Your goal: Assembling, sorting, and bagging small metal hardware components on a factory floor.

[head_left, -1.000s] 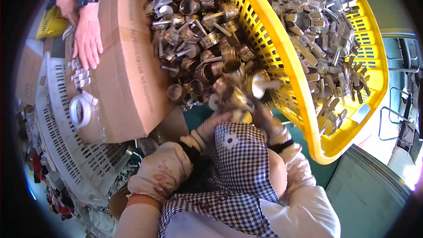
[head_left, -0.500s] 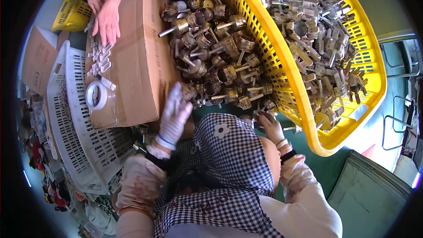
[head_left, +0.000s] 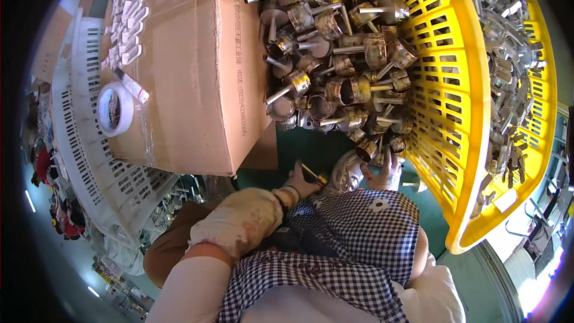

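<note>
Low in front of my lap, my left hand (head_left: pixel 299 185) is closed about a small brass-coloured metal cup with a rod stem (head_left: pixel 315 174); its fingers are partly hidden. My right hand (head_left: pixel 383 178) has its fingers spread at the near edge of the heap, by a dark metal cup (head_left: pixel 366 150). Between my hands lies a shiny, clear-looking bundle (head_left: pixel 347 171) that I cannot make out well. Beyond them, many stemmed metal cups (head_left: pixel 354 90) are piled together, their sides stained brown and gold.
A cardboard box (head_left: pixel 179 72) stands left of the heap, with a tape roll (head_left: pixel 115 109) and white plastic pieces (head_left: pixel 128 30) on top. To the right, a yellow basket (head_left: pixel 442 84) holds metal parts (head_left: pixel 508 96). A white basket (head_left: pixel 78 137) stands far left.
My view has shifted closer to the heap. My left hand has moved down and right, from beside the box to the cup near my lap. The other person's hands have left view.
</note>
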A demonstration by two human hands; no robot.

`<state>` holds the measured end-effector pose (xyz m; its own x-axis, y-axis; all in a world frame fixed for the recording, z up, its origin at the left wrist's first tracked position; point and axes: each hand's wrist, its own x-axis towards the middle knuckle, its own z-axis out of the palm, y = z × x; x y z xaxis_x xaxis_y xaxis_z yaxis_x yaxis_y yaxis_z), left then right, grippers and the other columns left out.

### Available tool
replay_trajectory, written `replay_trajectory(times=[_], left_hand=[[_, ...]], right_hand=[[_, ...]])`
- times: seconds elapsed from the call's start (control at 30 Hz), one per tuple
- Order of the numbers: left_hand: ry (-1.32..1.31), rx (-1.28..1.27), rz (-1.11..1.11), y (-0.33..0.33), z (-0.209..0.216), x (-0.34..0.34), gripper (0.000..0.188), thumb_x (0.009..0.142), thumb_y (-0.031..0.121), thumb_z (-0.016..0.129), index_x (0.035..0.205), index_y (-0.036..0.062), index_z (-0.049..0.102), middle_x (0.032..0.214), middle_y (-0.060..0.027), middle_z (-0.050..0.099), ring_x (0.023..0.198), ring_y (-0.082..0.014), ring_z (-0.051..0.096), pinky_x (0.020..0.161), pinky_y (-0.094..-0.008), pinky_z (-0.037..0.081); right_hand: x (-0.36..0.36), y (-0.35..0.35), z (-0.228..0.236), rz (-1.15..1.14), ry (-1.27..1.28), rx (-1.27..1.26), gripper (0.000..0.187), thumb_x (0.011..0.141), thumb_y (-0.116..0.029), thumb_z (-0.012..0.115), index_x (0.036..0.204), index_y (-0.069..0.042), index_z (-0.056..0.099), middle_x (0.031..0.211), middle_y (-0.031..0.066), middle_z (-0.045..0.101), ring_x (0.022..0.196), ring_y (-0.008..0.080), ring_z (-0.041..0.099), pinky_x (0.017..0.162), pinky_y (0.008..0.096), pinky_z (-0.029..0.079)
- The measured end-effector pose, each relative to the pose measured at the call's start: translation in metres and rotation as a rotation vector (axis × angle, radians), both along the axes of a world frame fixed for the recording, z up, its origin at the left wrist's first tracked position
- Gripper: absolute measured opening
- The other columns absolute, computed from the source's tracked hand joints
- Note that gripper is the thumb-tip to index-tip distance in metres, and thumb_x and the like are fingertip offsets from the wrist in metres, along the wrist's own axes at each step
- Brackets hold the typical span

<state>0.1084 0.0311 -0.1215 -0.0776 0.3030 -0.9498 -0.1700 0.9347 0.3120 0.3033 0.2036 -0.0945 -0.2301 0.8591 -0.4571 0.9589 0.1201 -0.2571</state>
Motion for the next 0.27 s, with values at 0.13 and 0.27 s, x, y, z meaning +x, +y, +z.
replay_trajectory(times=[0.13,0.27], left_hand=[[0.169,-0.193,-0.182,0.027,0.005,0.008,0.121,0.057,0.036,0.087,0.148,0.0117,0.013,0.144,-0.0255,0.029,0.133,-0.0355,0.037,0.11,-0.0381,0.035],[0.168,0.084,-0.068,0.0,-0.014,-0.001,0.119,0.055,0.033,0.088,0.147,0.0174,0.015,0.147,-0.0206,0.029,0.132,-0.0389,0.036,0.108,-0.0437,0.036]], right_hand=[[-0.018,0.024,-0.004,-0.083,-0.365,-0.341,0.089,0.067,-0.047,0.081,0.142,-0.022,0.039,0.149,0.0201,0.027,0.136,0.038,0.031,0.11,0.0478,0.033],[-0.013,0.018,-0.016,-0.077,-0.225,-0.365,0.086,0.071,-0.054,0.077,0.142,-0.025,0.039,0.155,0.0165,0.013,0.139,0.0371,0.026,0.111,0.0481,0.031]])
